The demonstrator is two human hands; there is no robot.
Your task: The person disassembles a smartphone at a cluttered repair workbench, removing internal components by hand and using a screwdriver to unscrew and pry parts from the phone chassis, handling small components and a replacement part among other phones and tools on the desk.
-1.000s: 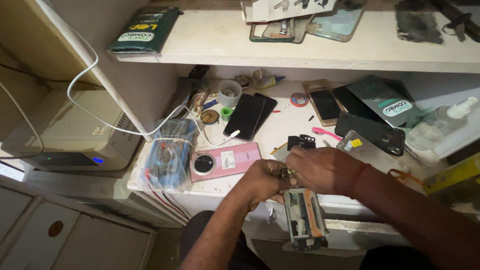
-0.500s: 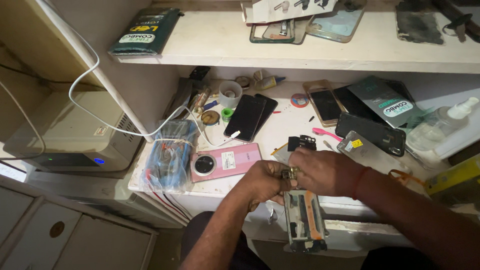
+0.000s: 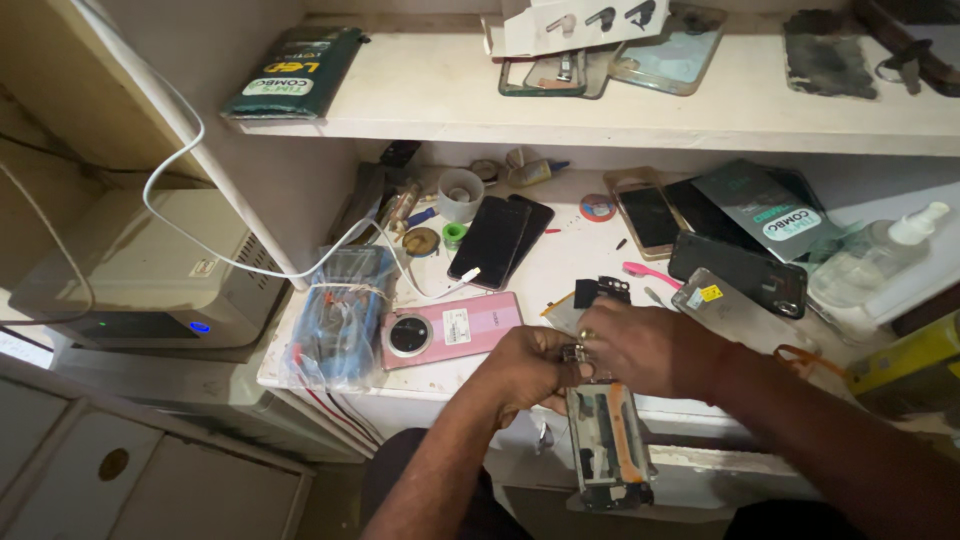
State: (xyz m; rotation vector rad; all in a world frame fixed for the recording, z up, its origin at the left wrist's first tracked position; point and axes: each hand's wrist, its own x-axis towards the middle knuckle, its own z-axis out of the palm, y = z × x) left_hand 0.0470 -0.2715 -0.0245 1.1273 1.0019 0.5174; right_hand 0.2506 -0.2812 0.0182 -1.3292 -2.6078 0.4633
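Here the left hand (image 3: 525, 368) is curling its fingers around the top end of an opened phone body with its back cover off (image 3: 606, 445), while the right hand (image 3: 645, 347) is lying over the same end with fingertips pinched down on something too small to make out. The phone body is hanging lengthwise over the front edge of the white bench (image 3: 575, 255), its dark inner frame, grey metal parts and an orange strip along one side showing. Just left of the hands a pink phone with a round camera ring (image 3: 450, 331) is lying face down, and beyond it a bundle of tools wrapped in clear plastic (image 3: 335, 315) is resting. Compared with half a second earlier, both hands are gripping in the same place and the phone body is hanging at much the same angle.
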